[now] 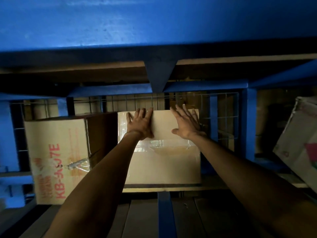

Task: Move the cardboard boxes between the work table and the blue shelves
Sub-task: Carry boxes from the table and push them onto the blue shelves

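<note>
A plain taped cardboard box [163, 162] stands inside the blue shelves [154, 28], on a wooden shelf board [171, 188]. Both my arms reach in to it. My left hand [139, 123] lies flat on the upper part of its front face, fingers straight and reaching the top edge. My right hand [186, 123] is spread flat on the same face near the top right corner. To its left stands a second cardboard box [56, 157] with red print, touching or almost touching the plain one.
A wire mesh panel [221, 110] closes the back of the bay. A blue upright [249, 124] stands to the right, and beyond it a tilted cardboard box [298, 143] leans. A blue beam [164, 215] runs under the shelf towards me.
</note>
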